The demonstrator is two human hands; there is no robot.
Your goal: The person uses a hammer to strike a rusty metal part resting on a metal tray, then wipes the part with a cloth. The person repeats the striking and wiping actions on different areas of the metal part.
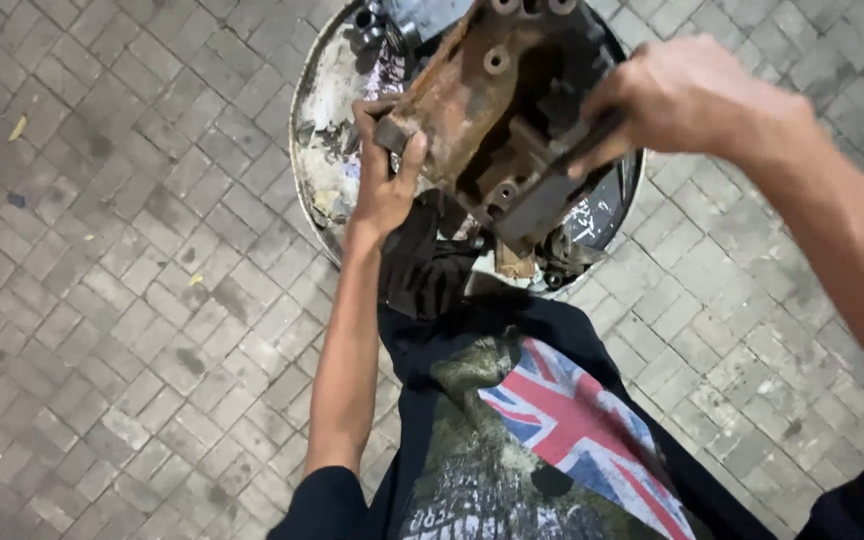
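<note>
A big rusty metal bracket (472, 95) with round holes and square recesses is held tilted above a round metal drum top (320, 90). My left hand (384, 170) grips its lower left corner, thumb over the edge. At the bracket's right side my right hand (677, 100) is closed on a dark metal part (592, 140). Whether that part is a separate tool or a piece of the bracket cannot be told. A dark cloth (427, 265) hangs beneath the bracket over the drum's near rim.
The drum top carries small dark parts (372, 25) at the back and scraps near its left rim. Grey paving bricks (132, 280) spread all around. My black shirt with a flag print (562, 420) fills the lower middle.
</note>
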